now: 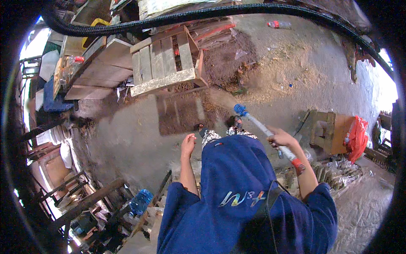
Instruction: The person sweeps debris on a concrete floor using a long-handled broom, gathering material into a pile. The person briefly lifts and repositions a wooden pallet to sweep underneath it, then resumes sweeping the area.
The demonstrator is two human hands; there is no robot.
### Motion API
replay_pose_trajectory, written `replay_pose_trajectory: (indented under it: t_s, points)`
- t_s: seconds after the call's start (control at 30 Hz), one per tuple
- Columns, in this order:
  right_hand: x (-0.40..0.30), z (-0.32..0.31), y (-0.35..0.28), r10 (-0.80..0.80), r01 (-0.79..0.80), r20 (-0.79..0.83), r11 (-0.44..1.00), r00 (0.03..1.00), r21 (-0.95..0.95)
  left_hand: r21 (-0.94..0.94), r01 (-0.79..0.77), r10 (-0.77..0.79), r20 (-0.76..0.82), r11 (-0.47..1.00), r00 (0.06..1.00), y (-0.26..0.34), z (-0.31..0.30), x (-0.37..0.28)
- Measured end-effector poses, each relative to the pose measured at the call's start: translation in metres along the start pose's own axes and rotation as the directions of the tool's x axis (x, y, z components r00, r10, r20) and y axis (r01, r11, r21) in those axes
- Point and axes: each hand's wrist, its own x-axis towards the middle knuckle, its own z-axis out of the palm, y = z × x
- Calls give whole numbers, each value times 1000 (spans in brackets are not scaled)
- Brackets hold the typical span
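Observation:
My right hand (281, 138) grips the pale handle of a broom (260, 124), which has blue binding (240, 110) at its lower end and red wrapping near my forearm. Past the binding, its tan bristles (222, 97) fan out, blurred, over the floor. Loosely curled, my left hand (188, 144) hangs in front of my body and holds nothing. Dark, damp-looking dirt (182, 114) forms a square patch ahead of my feet. Wood shavings and loose debris (269, 71) are scattered beyond the broom.
A slatted wooden crate (163, 60) stands ahead, beside a plank table (101, 70). On the right are a wooden box (331, 131) and a red plastic bag (358, 139). A blue water jug (140, 201) lies at lower left. A plastic bottle (279, 24) lies on the far floor.

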Motion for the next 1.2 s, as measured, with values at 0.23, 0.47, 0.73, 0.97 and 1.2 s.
replay_pose_trajectory:
  t_s: [0.23,0.47,0.73,0.97,1.2]
  points:
    - [-26,-100,13,-94,49,-361,990,928,-131,169,198,-210,58,965,976,-70,-1,-25]
    - [101,-148,63,-159,-233,-669,858,726,-457,191,373,-387,40,908,921,-88,-28,-65]
    - [148,-25,61,-139,-66,-303,813,943,-579,136,196,-189,-62,971,980,-64,-49,-48]
    - [67,-6,32,-98,-29,-186,815,978,-579,145,142,-154,74,979,985,-57,-24,-11]
    - [83,36,59,-188,122,-75,844,979,-522,160,43,-65,132,986,989,-42,-12,15]
